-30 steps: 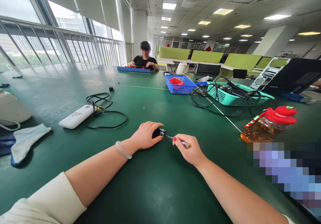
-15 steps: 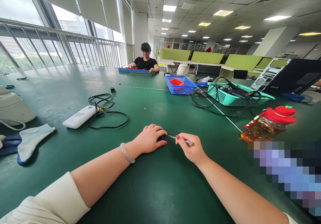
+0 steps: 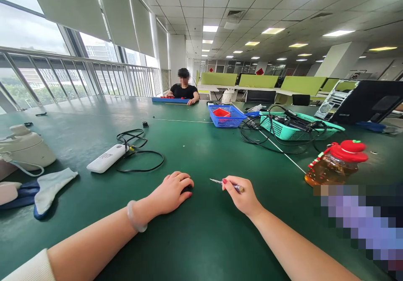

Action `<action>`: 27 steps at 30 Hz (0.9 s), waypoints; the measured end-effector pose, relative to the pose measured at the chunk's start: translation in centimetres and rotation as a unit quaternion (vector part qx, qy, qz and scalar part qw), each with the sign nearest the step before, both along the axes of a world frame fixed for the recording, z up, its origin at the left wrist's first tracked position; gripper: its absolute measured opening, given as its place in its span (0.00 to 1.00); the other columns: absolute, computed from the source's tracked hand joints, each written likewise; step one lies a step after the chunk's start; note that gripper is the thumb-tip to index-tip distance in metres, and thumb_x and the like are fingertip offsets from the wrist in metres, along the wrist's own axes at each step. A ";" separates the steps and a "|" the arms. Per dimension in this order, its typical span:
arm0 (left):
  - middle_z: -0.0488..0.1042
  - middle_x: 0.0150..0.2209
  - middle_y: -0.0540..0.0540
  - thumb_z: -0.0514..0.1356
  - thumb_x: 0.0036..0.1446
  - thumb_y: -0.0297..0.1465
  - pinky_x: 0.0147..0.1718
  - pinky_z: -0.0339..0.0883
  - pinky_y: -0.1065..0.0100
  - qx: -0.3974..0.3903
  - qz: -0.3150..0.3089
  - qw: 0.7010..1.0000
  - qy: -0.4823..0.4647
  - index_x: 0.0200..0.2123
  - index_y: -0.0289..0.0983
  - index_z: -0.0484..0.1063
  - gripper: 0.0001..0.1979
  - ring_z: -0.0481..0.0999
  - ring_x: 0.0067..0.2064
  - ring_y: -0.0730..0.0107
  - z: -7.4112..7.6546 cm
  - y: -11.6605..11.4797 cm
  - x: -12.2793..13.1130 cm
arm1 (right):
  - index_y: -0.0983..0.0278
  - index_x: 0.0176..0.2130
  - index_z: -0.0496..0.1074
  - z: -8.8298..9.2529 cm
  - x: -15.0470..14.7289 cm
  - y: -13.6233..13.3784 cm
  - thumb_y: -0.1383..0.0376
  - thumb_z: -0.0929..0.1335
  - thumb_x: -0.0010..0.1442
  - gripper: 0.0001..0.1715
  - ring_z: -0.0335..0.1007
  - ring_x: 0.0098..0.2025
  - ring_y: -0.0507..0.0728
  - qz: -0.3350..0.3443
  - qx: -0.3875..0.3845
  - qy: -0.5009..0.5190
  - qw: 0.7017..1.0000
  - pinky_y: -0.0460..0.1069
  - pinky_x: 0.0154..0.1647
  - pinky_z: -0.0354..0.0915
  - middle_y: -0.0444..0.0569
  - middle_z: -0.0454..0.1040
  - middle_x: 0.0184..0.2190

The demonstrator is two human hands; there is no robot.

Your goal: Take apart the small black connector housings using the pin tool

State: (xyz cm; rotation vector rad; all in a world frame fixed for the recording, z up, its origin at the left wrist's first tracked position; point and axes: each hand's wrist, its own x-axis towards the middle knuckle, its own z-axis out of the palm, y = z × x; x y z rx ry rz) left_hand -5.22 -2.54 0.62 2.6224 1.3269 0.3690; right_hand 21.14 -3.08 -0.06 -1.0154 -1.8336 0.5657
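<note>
My left hand (image 3: 172,192) rests on the green table with its fingers curled round a small black object (image 3: 187,188), mostly hidden under them. What kind of object it is I cannot make out. In my right hand (image 3: 243,195) is a slim screwdriver (image 3: 239,188), its handle pinched between thumb and fingers. The thin metal shaft points left toward my left hand, and a gap of bare table lies between its tip and the black object.
Left of my hands lie a white power bank (image 3: 107,158) with a looped black cable and a blue-white glove (image 3: 52,191). On the right are a red-lidded jar (image 3: 338,165), a teal basket (image 3: 283,130) of cables and a blue basket (image 3: 226,119). A person (image 3: 184,90) sits opposite.
My left hand has moved left with the black object, away from the screwdriver tip, which touched or nearly touched it before. My right hand stays about where it was. The view has tilted up slightly.
</note>
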 end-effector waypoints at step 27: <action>0.80 0.40 0.55 0.52 0.53 0.60 0.37 0.70 0.67 -0.066 0.402 0.912 -0.051 0.50 0.47 0.72 0.31 0.76 0.37 0.64 5.3 -2.7 -19.4 | 0.61 0.21 0.69 -0.1 -0.1 0.0 0.48 0.62 0.64 0.28 0.54 0.19 0.50 -0.017 -0.018 -0.013 1.000 0.47 0.23 0.54 0.42 0.62 0.16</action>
